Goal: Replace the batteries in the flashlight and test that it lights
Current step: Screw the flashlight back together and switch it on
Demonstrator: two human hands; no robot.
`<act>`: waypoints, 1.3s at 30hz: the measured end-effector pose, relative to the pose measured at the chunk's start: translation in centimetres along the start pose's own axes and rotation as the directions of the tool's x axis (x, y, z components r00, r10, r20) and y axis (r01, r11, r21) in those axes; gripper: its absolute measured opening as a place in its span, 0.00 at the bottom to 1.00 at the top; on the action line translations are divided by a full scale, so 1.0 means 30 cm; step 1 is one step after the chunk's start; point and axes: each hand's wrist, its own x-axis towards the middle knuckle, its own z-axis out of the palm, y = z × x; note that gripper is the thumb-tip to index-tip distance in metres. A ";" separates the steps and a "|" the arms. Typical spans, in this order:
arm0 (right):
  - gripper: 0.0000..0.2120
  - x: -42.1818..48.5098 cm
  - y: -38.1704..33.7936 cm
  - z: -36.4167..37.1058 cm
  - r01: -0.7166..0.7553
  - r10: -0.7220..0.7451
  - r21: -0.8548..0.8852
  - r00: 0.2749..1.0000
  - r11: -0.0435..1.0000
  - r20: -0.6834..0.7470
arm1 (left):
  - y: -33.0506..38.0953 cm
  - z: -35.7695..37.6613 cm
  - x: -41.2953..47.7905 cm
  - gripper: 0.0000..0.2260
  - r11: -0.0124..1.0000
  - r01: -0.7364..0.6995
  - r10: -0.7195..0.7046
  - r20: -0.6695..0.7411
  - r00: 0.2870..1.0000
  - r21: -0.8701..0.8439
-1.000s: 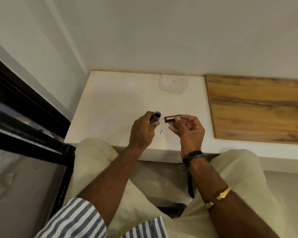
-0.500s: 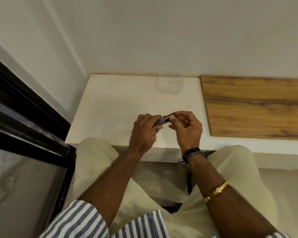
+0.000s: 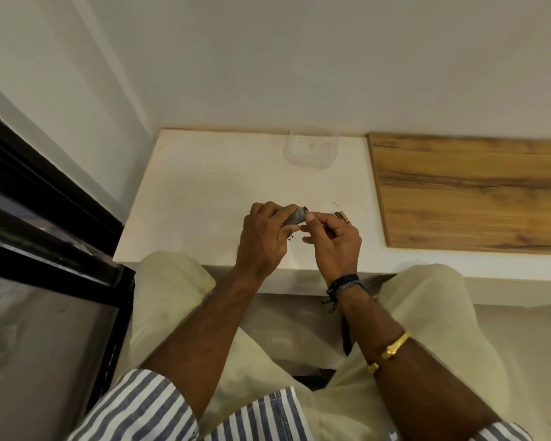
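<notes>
My left hand (image 3: 263, 240) grips the grey flashlight tube (image 3: 295, 218) over the white table (image 3: 204, 202), with its open end facing right. My right hand (image 3: 334, 243) is against that open end, its thumb tip pressed on the mouth. The battery that it pushes in is hidden inside the tube and behind the thumb. A small black and gold battery-like piece (image 3: 344, 216) shows just past my right index finger. I cannot tell whether it lies on the table or is held.
A clear plastic container (image 3: 310, 151) stands at the back of the table by the wall. A wooden board (image 3: 474, 192) covers the surface to the right. Small dark specks (image 3: 291, 238) lie under my hands. A black-framed glass pane (image 3: 45, 218) is at the left.
My right hand brought the black and gold battery leftward to the tube's mouth and slid it in. It showed fully a second ago, only partly half a second ago, and is now hidden.
</notes>
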 end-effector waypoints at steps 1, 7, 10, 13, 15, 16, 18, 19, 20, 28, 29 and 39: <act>0.09 0.005 0.000 -0.003 -0.003 0.003 0.009 1.000 1.000 -0.005 | 0.000 -0.001 0.000 0.16 1.000 0.008 -0.008 0.008 1.000 -0.001; 0.03 0.102 0.006 -0.109 -0.100 0.111 0.078 0.982 0.992 -0.155 | -0.007 -0.004 0.007 0.15 0.996 0.076 -0.075 0.037 0.996 -0.045; 0.06 0.151 0.043 -0.157 -0.163 0.157 -0.017 0.970 0.986 -0.184 | -0.008 0.000 0.012 0.14 0.994 0.088 -0.085 0.042 0.995 -0.065; 0.06 0.180 0.093 -0.162 -0.182 0.151 -0.219 0.977 0.959 -0.151 | -0.006 0.007 0.009 0.14 0.993 0.095 -0.091 0.064 0.994 -0.064; 0.06 0.188 0.120 -0.153 -0.144 0.115 -0.411 0.989 0.900 -0.095 | -0.008 0.012 0.007 0.14 0.993 0.100 -0.095 0.079 0.992 -0.063; 0.08 0.188 0.128 -0.147 -0.118 0.096 -0.490 0.993 0.864 -0.069 | -0.010 0.015 0.006 0.14 0.993 0.104 -0.098 0.086 0.991 -0.063; 0.13 0.192 0.139 -0.135 -0.077 0.077 -0.597 0.997 0.798 -0.025 | -0.012 0.019 0.005 0.14 0.992 0.108 -0.101 0.097 0.990 -0.062; 0.15 0.196 0.144 -0.130 -0.064 0.077 -0.635 0.997 0.770 -0.006 | -0.012 0.021 0.005 0.14 0.992 0.109 -0.103 0.101 0.990 -0.059; 0.16 0.201 0.150 -0.127 -0.054 0.083 -0.665 0.996 0.745 0.013 | -0.013 0.023 0.006 0.14 0.992 0.110 -0.104 0.103 0.989 -0.055; 0.15 0.220 0.170 -0.107 -0.075 0.129 -0.734 0.991 0.675 0.018 | -0.021 0.039 0.009 0.14 0.990 0.128 -0.121 0.112 0.986 -0.055; 0.14 0.220 0.169 -0.105 -0.071 0.128 -0.736 0.992 0.674 0.021 | -0.020 0.040 0.009 0.14 0.991 0.125 -0.118 0.114 0.987 -0.057; 0.10 0.157 0.070 -0.091 0.020 -0.017 -0.424 1.000 0.905 0.012 | -0.014 0.025 0.012 0.15 0.991 0.118 -0.111 0.104 0.988 -0.056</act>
